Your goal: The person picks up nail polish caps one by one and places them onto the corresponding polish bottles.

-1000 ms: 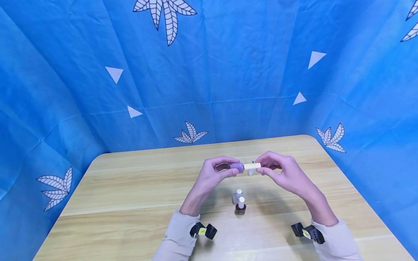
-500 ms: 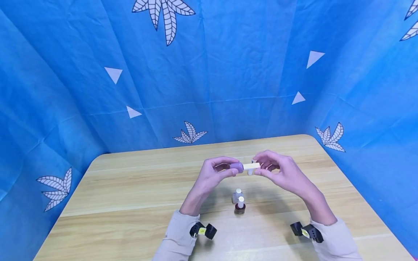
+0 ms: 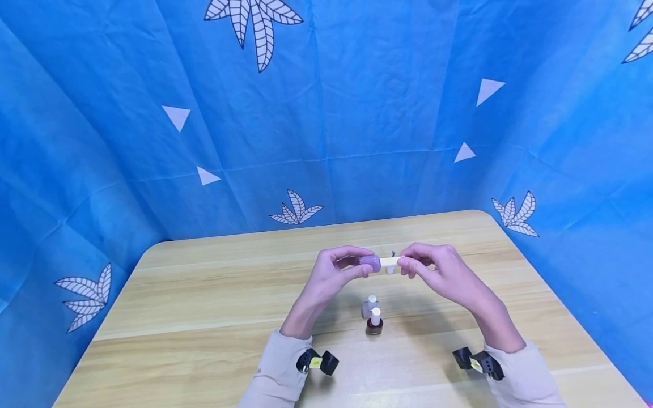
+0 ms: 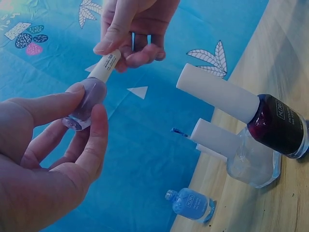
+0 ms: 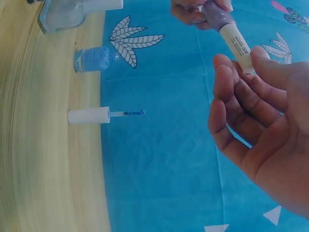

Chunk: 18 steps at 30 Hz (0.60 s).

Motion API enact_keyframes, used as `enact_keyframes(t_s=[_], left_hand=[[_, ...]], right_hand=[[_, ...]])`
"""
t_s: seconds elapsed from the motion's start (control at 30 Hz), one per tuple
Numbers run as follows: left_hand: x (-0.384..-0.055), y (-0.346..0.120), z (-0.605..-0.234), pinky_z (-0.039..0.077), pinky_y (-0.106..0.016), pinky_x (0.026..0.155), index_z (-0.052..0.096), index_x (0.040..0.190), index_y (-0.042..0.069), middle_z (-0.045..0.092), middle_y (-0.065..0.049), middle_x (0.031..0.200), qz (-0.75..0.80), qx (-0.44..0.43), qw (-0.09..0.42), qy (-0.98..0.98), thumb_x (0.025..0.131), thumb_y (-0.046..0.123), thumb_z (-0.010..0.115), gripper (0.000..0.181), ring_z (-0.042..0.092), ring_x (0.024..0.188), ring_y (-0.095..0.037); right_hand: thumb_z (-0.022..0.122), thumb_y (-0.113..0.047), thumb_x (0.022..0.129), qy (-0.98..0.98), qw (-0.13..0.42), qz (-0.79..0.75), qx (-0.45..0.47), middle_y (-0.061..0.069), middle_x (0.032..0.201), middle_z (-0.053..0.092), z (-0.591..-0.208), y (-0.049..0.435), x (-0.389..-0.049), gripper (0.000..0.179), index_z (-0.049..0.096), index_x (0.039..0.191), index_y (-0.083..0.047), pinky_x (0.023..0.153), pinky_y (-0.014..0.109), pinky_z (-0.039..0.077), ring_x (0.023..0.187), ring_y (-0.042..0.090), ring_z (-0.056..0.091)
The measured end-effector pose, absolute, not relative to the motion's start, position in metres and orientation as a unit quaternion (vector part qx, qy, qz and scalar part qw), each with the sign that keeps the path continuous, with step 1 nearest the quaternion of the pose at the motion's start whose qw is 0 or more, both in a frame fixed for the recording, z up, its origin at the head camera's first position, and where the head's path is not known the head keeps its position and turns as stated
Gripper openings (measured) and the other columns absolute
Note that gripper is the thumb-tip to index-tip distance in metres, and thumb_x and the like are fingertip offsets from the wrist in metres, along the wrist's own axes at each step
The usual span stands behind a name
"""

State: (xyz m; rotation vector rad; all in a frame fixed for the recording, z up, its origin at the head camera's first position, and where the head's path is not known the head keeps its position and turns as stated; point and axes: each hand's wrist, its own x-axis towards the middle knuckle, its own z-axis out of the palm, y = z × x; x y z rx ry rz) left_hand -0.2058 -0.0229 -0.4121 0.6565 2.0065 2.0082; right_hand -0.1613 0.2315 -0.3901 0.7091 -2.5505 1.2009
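In the head view my left hand (image 3: pixel 331 272) grips a purple nail polish bottle (image 3: pixel 370 262) by its sides, held tilted on its side above the table. Its long white cap (image 5: pixel 236 47), with small print on it, points right. My right hand (image 3: pixel 444 275) pinches the far end of that cap between thumb and fingertips, the other fingers curled loosely below. The cap still sits on the bottle. Behind the hands, a separate white cap (image 5: pixel 89 115) stands upright with its blue-tipped brush in the air. A light blue bottle (image 5: pixel 94 59) stands uncapped near it.
On the wooden table (image 3: pixel 214 306), nearer the person, a dark red nail polish bottle (image 3: pixel 374 326) stands just in front of a pale, clear one (image 3: pixel 369 309), both with white caps. A blue cloth (image 3: pixel 326 113) with leaf prints hangs behind the table.
My right fingers loosened and shifted along the white cap, then closed on it again, now covering more of its end. The left hand and the purple bottle stay nearly where they were.
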Motion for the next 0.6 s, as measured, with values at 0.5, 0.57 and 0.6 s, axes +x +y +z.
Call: enact_keyframes(t_s=[0.5, 0.57, 0.6], left_hand=[[-0.2035, -0.0228, -0.4105, 0.057, -0.027, 0.078, 0.076, 0.117, 0.004, 0.074, -0.01, 0.107, 0.678, 0.233, 0.096, 0.69, 0.088, 0.008, 0.081, 0.029, 0.069, 0.088, -0.022], [-0.2031, -0.0229, -0.4105, 0.057, -0.026, 0.077, 0.076, 0.116, 0.003, 0.074, -0.011, 0.106, 0.679, 0.235, 0.094, 0.69, 0.089, 0.007, 0.081, 0.028, 0.069, 0.087, -0.022], [-0.203, -0.023, -0.4105, 0.057, -0.026, 0.077, 0.076, 0.116, 0.003, 0.074, -0.011, 0.106, 0.679, 0.235, 0.092, 0.69, 0.088, 0.007, 0.081, 0.028, 0.069, 0.087, -0.022]], right_hand=[[0.075, -0.006, 0.094, -0.867, 0.153, 0.4, 0.256, -0.013, 0.077, 0.063, -0.3884, 0.2285, -0.1596, 0.012, 0.072, 0.1, -0.016, 0.054, 0.023, 0.05, 0.066, 0.009, 0.061], [0.073, -0.007, 0.095, -0.869, 0.153, 0.393, 0.26, -0.013, 0.076, 0.062, -0.3885, 0.228, -0.1599, 0.011, 0.071, 0.099, -0.017, 0.051, 0.024, 0.048, 0.065, 0.01, 0.061], [0.073, -0.007, 0.095, -0.87, 0.154, 0.389, 0.261, -0.013, 0.076, 0.061, -0.3885, 0.2277, -0.1601, 0.01, 0.071, 0.099, -0.017, 0.05, 0.024, 0.048, 0.064, 0.01, 0.06]])
